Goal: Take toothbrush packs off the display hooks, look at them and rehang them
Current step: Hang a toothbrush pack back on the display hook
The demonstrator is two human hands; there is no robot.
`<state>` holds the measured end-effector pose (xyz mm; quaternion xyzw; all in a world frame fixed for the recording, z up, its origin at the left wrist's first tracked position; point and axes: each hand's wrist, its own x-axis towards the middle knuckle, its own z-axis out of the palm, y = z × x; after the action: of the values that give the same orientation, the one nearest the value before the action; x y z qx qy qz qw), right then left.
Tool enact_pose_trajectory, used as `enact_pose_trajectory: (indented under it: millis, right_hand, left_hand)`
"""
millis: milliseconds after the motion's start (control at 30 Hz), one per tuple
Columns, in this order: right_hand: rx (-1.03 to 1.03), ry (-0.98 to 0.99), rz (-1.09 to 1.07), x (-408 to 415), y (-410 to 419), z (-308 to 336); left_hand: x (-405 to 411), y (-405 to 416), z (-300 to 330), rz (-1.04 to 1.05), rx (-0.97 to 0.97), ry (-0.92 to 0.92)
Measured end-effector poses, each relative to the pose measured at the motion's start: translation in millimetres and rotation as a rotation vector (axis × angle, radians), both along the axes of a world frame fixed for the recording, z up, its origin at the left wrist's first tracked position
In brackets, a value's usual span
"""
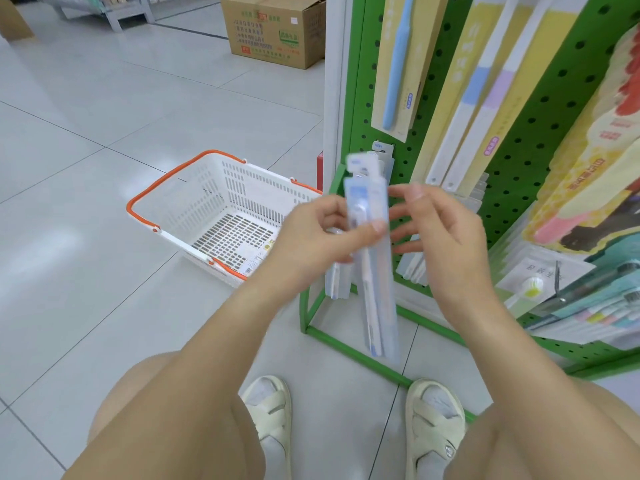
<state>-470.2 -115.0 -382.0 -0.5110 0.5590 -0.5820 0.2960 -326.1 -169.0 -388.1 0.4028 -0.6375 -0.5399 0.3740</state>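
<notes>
— Where is the toothbrush pack (372, 258)?
— Your left hand (318, 233) pinches it upright before the green pegboard rack (519, 168), off its hook.
— And your right hand (440, 223)?
— Just beside it, fingers spread, gripping nothing. A white basket (221, 209) sits on the floor.

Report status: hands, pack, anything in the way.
Left hand pinches the pack, upright, off the hook. Right hand open beside it, not touching. Pegboard behind; path clear.

"new" in blue on the hang tab of a toothbrush pack (380, 149) hooked on the pegboard (519, 140). print on the cardboard box (273, 29) and other packs too blurred to read.
</notes>
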Motion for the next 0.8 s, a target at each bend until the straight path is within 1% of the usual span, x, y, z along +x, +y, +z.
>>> enact_pose_trajectory:
  millis: [67, 167, 200, 267, 300, 400, 467, 533, 633, 733, 800]
  right_hand:
    - [-0.077, 0.091, -0.044, -0.8, 0.4, -0.7]
    - [-0.111, 0.275, -0.162, -2.0, -0.1, -5.9]
    - [-0.117, 0.317, -0.182, -2.2, 0.3, -7.1]
    - [-0.114, 0.390, -0.205, -3.7, 0.7, -6.5]
    - [-0.092, 0.441, -0.209, -5.3, 0.3, -6.0]
    - [0.086, 0.700, -0.186, -8.0, -3.0, -6.7]
    - [0.199, 0.889, -0.174, -5.4, -5.6, -8.3]
    - [0.232, 0.953, -0.152, -0.3, -8.2, -7.1]
    - [0.259, 0.948, -0.129, 4.1, -16.3, -6.1]
    - [0.341, 1.010, -0.142, 5.6, -25.4, -11.4]
    - [0.385, 1.052, -0.152, 7.0, -28.6, -15.0]
  left_hand:
    - [-11.7, 13.0, -10.3, -0.044, -0.069, -0.095]
    - [-19.5, 24.9, -15.3, -0.099, -0.134, -0.229]
    - [-18.7, 25.6, -12.7, -0.076, -0.156, -0.312]
    - [-12.7, 21.9, -4.4, 0.060, -0.231, -0.501]
    - [-8.3, 16.8, -1.7, 0.141, -0.270, -0.525]
    - [3.6, -4.1, -2.3, 0.352, -0.279, -0.318]
    - [5.8, -18.2, -9.0, 0.396, -0.273, -0.286]
    - [3.1, -27.6, -17.4, 0.309, -0.237, -0.289]
    - [-5.6, -33.7, -24.5, 0.160, -0.145, -0.254]
    - [-10.2, -35.4, -22.5, 0.090, -0.073, -0.220]
    - [-9.9, -35.9, -21.4, 0.077, -0.061, -0.227]
